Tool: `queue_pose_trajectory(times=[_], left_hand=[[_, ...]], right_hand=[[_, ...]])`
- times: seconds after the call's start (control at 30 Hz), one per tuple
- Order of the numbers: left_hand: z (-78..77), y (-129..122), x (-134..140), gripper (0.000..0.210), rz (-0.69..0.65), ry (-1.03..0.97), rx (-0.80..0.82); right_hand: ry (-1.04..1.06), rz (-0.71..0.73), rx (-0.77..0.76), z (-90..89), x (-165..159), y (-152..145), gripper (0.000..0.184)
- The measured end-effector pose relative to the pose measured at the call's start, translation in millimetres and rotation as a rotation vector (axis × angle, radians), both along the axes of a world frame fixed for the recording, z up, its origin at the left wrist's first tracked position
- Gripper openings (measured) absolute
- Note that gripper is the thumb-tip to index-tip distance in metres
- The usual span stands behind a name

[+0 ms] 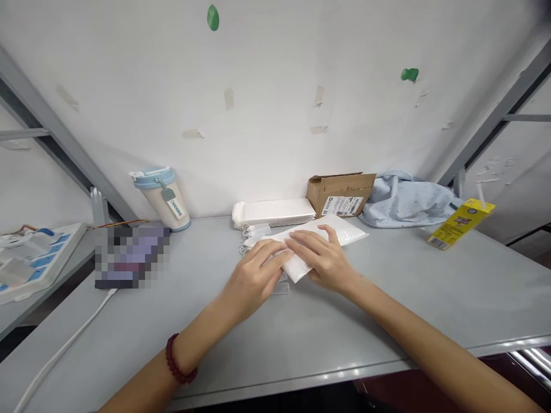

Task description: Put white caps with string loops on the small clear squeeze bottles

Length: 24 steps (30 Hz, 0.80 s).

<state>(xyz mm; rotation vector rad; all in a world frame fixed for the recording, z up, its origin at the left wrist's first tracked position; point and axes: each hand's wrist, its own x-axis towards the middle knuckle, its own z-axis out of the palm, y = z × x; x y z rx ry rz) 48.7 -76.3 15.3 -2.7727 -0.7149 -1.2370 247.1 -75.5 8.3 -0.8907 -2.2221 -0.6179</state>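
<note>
A white padded envelope [344, 230] lies at a slant under both hands, above the middle of the desk. My left hand [255, 276] pinches its near left end, fingers pressed together. Across the top of the same envelope rest the fingers of my right hand [326, 258], which grips it from the right side. Partly hidden behind my left hand are small clear plastic pieces with white loops [257, 231]. Another clear strip [282, 288] lies on the desk just below the hands. A stack of flat white envelopes [275, 212] sits behind, against the wall.
On the grey desk [387, 310] stand a cream and blue tumbler [166, 201], an open cardboard box [340, 195] and a tilted yellow drink carton [460, 225]. Light blue cloth [407, 198] lies at the back right. A pixelated phone [133, 258] with a white cable [64, 350] is left.
</note>
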Motion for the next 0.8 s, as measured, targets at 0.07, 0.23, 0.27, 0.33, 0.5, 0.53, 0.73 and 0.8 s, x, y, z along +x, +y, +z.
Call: queue_pose_trajectory(times=[0.07, 0.23, 0.27, 0.33, 0.5, 0.53, 0.73, 0.8], left_hand=[[3.3, 1.5, 4.3, 0.034, 0.003, 0.002, 0.008], [16.9, 4.2, 25.1, 0.022, 0.065, -0.098, -0.179], [20.5, 5.7, 30.8, 0.020, 0.092, -0.138, -0.271], [28.5, 10.7, 42.7, 0.023, 0.142, -0.194, -0.494], [48.7, 36.4, 65.8, 0.015, 0.081, -0.344, -1.007], [51.8, 43.4, 68.6, 0.013, 0.080, -0.361, -1.089], [51.6, 84.7, 79.7, 0.016, 0.117, -0.229, -1.255], [44.7, 93.8, 82.8, 0.016, 0.166, -0.141, -1.275]], right_hand=[[0.027, -0.011, 0.041, 2.7, 1.2, -0.5, 0.045], [0.083, -0.070, 0.102, 11.6, 10.0, 2.0, 0.026], [0.101, -0.094, 0.111, 13.6, 12.7, 3.2, 0.029], [0.144, -0.158, 0.125, 17.3, 18.6, 6.1, 0.037], [0.092, -0.229, 0.044, 19.5, 33.2, 15.8, 0.065], [0.057, -0.231, 0.006, 18.3, 35.1, 17.6, 0.072], [-0.108, -0.350, -0.204, 5.0, 40.0, 26.8, 0.057], [-0.150, -0.383, -0.271, 0.7, 42.0, 29.7, 0.047]])
